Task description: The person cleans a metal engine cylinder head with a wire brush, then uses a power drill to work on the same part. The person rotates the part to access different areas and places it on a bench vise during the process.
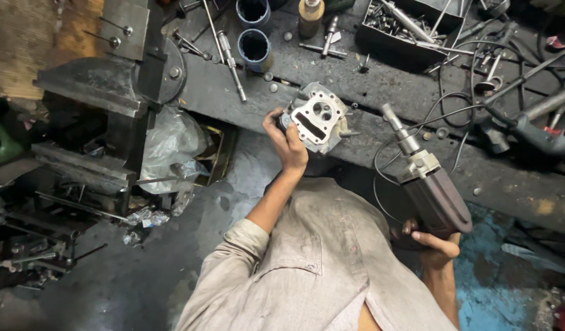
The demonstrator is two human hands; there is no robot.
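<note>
My left hand (287, 141) grips a small metal engine cylinder head (317, 116) with a pale gasket face and two round ports, held tilted above the edge of the dark workbench (368, 92). My right hand (434, 242) holds a grey electric drill (428, 184) by its rear, with the chuck and bit pointing up and to the left toward the cylinder head, a short gap away. A black cable runs from the drill across the bench.
A large vise (105, 79) stands at the bench's left end. Two dark cups (254, 46), rods, bolts and a tray of metal parts (405, 27) lie at the back. Another power tool (540, 132) rests at the right. A crumpled plastic bag (169, 147) sits below the vise.
</note>
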